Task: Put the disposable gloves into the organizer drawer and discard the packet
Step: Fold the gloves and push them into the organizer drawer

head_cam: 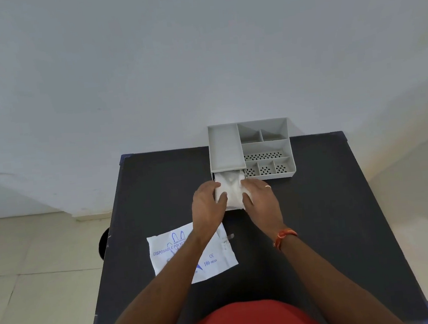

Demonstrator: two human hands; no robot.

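Note:
A grey organizer [265,147] stands at the far edge of the black table [332,215]. Its drawer [235,207] is pulled out toward me from under the left tray and is filled with a wad of clear disposable gloves [232,187]. My left hand [208,210] presses on the left side of the gloves and drawer. My right hand [261,204], with a ring and an orange wrist thread, presses on the right side. The flat white gloves packet [213,262], printed in blue, lies on the table under my left forearm.
A white wall rises right behind the organizer. The table's left edge drops to a tiled floor, where a dark round object [103,246] peeks out beside the table. My red shirt fills the bottom of the view.

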